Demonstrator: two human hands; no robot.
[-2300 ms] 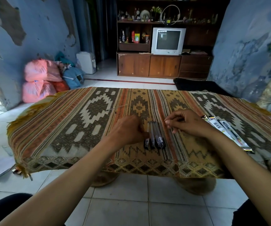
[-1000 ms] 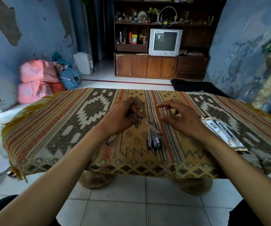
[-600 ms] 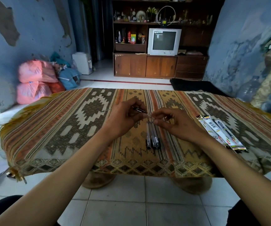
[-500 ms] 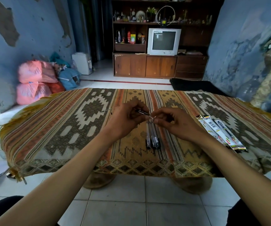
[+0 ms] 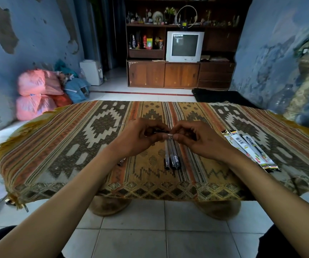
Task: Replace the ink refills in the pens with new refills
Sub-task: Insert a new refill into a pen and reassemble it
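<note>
Peeling blue walls and a dark cabinet with an old television (image 5: 185, 46) frame a low bench (image 5: 60, 146) under a patterned woven cloth. Above its middle, the left hand (image 5: 137, 140) curls its grip round a dark pen (image 5: 160, 130), while the right hand (image 5: 196, 141) pinches the clear end (image 5: 169, 135) sticking out, probably to work the refill in or out. Just beneath lie three more pens (image 5: 172, 159) side by side, handy for their turn. Refill packets (image 5: 250, 149) wait near the right hand; a small dark piece (image 5: 121, 162) lies by the left wrist.
</note>
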